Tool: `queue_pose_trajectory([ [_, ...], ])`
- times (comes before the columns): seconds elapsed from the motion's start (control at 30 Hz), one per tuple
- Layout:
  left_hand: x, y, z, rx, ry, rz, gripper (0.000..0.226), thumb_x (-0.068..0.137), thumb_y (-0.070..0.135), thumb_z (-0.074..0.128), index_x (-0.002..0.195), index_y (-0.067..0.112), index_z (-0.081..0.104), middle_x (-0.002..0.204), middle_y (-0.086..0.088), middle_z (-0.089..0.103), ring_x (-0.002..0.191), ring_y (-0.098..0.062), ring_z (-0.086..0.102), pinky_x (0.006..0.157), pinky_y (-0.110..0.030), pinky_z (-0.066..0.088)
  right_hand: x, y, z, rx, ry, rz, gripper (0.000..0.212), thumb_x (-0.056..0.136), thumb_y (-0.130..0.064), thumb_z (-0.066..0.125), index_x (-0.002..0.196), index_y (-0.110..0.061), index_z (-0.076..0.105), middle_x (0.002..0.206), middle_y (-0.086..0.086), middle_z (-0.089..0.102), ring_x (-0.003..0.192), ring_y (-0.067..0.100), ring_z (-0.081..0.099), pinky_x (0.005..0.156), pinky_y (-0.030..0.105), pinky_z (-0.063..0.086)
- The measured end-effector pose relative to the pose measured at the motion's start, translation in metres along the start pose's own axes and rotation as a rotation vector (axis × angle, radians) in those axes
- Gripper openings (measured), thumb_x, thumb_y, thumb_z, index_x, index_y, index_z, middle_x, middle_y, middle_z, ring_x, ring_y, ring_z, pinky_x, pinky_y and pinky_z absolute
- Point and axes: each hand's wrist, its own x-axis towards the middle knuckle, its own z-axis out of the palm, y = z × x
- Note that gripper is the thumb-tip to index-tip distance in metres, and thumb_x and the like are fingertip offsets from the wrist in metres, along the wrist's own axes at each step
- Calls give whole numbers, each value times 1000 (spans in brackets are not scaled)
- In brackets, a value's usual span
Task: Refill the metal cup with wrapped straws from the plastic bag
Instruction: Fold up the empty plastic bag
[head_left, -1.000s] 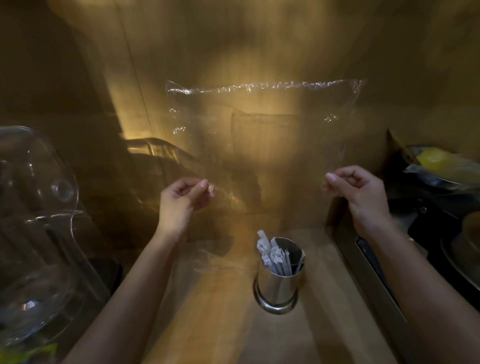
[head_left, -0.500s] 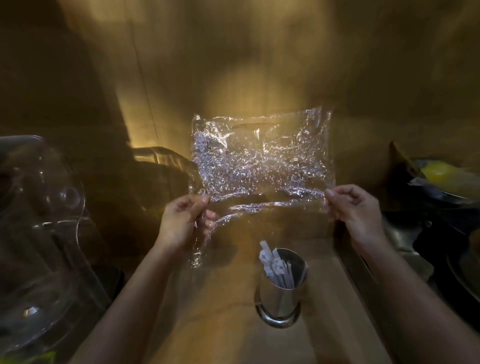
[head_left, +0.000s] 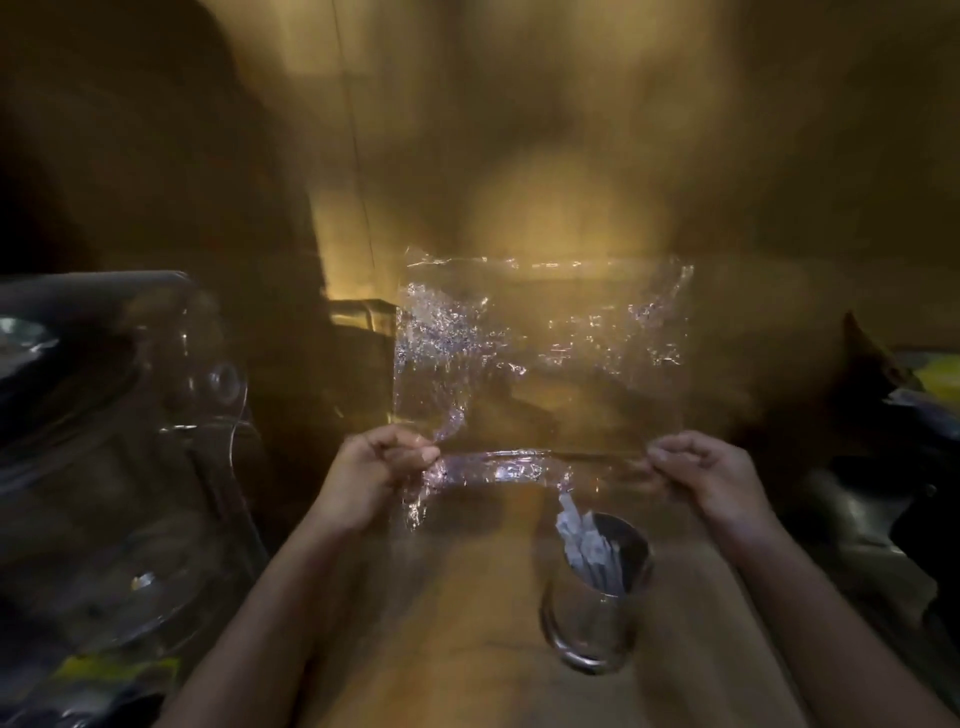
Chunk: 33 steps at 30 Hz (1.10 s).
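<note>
A clear crinkled plastic bag (head_left: 540, 358) is stretched flat between my hands above the wooden counter (head_left: 467, 623). My left hand (head_left: 376, 467) pinches its near left corner and my right hand (head_left: 706, 475) pinches its near right corner. The bag looks empty and is folded along its near edge. Below it, right of centre, stands the shiny metal cup (head_left: 595, 618) with several white wrapped straws (head_left: 584, 540) leaning inside. The frame is blurred.
A clear plastic domed container (head_left: 119, 467) sits at the left. Dark metal equipment (head_left: 852, 525) and a yellow item (head_left: 935, 374) lie at the right. A wooden wall rises behind the counter.
Both hands have come closer together and lower with the bag. The bag went from a tall spread sheet to a shorter folded one. The view tilted down a little.
</note>
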Motion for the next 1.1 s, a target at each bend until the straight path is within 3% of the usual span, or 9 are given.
queue_pose_trajectory([
  [0.23, -12, -5, -17, -90, 59, -39, 25, 82, 1, 61, 58, 6, 63, 43, -1, 61, 33, -7, 50, 36, -14, 41, 1, 5, 11, 51, -69, 42, 10, 75, -2, 63, 71, -11, 66, 62, 8, 73, 47, 9, 61, 41, 16, 47],
  [0.5, -16, -10, -33, -77, -37, -46, 32, 91, -8, 44, 81, 10, 68, 63, -1, 71, 56, -6, 64, 50, -18, 54, -2, 4, 9, 103, -169, 91, 18, 78, 4, 57, 87, -7, 68, 66, 8, 73, 53, 13, 66, 44, 19, 52],
  [0.63, -17, -12, -31, -97, -8, -29, 45, 88, -14, 45, 67, 13, 74, 61, 0, 71, 58, -8, 66, 54, -18, 56, -2, 6, 6, 124, -209, 121, 22, 71, 2, 56, 72, -9, 75, 67, 9, 73, 51, 15, 62, 46, 19, 52],
  [0.73, -18, -10, -31, -59, 5, -4, 40, 71, -18, 55, 47, 11, 68, 61, -3, 72, 61, -14, 68, 52, -18, 54, -1, 7, 2, 47, -207, 77, 38, 73, 16, 47, 59, -6, 74, 64, 11, 72, 60, 17, 65, 53, 18, 53],
  [0.8, -16, -12, -30, -87, 22, -21, 47, 70, -27, 44, 41, 6, 61, 69, -6, 74, 67, -17, 70, 53, -20, 55, -1, 6, 1, -23, -189, 58, 47, 72, 23, 41, 51, -6, 71, 59, 5, 73, 60, 8, 67, 53, 14, 52],
  [0.87, -15, -14, -27, -192, 50, -58, 54, 76, -27, 36, 41, 7, 60, 69, -6, 74, 67, -15, 71, 51, -23, 56, -2, 5, 3, -13, -183, 70, 52, 75, 24, 37, 47, -6, 69, 55, 6, 71, 54, 10, 65, 47, 17, 51],
  [0.97, -14, -19, -23, -286, 98, -131, 37, 91, -4, 43, 77, 16, 70, 91, -10, 71, 78, -19, 67, 56, -31, 58, -2, 7, 3, -21, -157, 68, 54, 77, 22, 34, 49, -8, 70, 50, 6, 68, 45, 13, 59, 41, 18, 47],
  [1.03, -14, -25, -23, -441, 0, -284, 23, 93, 24, 48, 102, 16, 67, 111, -17, 66, 91, -27, 66, 69, -37, 59, -1, 9, 0, -6, -105, 64, 51, 79, 19, 37, 52, -8, 71, 50, 6, 66, 47, 19, 52, 46, 20, 41],
  [1.1, -20, -32, -23, -515, -152, -474, 56, 85, 60, 43, 115, 17, 64, 119, -16, 66, 107, -34, 63, 86, -47, 54, 0, 10, -2, 20, -66, 72, 47, 80, 16, 40, 55, -8, 71, 56, 13, 65, 53, 24, 45, 53, 23, 35],
])
